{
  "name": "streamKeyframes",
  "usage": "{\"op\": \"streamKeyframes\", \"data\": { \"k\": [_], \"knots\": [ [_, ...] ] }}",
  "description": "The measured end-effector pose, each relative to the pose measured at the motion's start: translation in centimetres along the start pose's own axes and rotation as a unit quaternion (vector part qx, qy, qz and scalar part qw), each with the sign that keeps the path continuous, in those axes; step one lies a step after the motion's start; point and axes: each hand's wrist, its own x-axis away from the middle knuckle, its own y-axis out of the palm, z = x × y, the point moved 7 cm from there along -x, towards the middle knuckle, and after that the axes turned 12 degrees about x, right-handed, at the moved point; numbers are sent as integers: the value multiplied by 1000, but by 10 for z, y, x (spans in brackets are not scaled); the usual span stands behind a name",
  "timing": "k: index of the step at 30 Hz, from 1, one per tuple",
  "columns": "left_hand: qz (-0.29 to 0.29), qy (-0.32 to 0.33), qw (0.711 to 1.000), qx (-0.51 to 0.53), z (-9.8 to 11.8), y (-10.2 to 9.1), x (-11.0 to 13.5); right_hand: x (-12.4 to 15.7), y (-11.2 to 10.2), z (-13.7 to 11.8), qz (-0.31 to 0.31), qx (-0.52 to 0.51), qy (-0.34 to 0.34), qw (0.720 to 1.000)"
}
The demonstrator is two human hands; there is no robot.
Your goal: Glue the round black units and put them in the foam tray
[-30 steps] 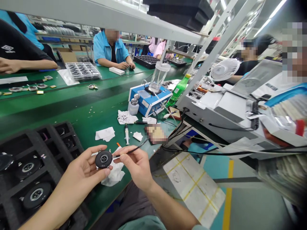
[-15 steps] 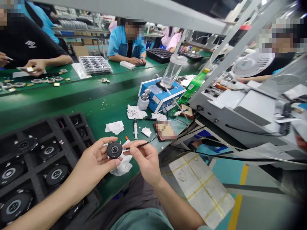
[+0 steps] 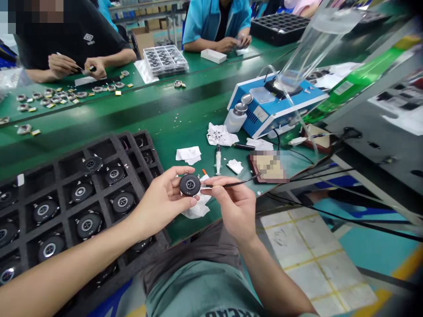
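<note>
My left hand (image 3: 161, 202) holds a small round black disc part (image 3: 189, 185) between thumb and fingers, its face toward me. My right hand (image 3: 236, 207) pinches a thin black pen-like tool (image 3: 231, 184) on a black cable, its tip at the disc's right edge. Both hands hover over the near edge of the green table (image 3: 148, 119), above a crumpled white wipe (image 3: 198, 209). Just left of my left hand, a black foam tray (image 3: 132, 145) carries several similar round parts in its cells.
A blue dispenser box (image 3: 271, 103) with a clear jar, a small pump bottle (image 3: 235, 119), a syringe (image 3: 218, 160) and white wipes lie ahead. A green bottle (image 3: 360, 79) is at right. Two people work across the table beside small parts and trays.
The view has dipped down and shifted, showing more of the foam tray. My hands keep the same hold on the disc and tool, which now sit nearer the picture's middle.
</note>
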Motion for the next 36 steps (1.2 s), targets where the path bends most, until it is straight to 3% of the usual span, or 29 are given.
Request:
{"op": "streamKeyframes", "data": {
  "k": [20, 36],
  "knots": [
    [14, -52, 996, 75, -8, -7, -5, -10, 3, -9, 10, 24, 18, 1000],
    [-4, -16, 999, 46, -6, -4, -5, -7, 0, -8, 10, 23, 19, 1000]
  ]
}}
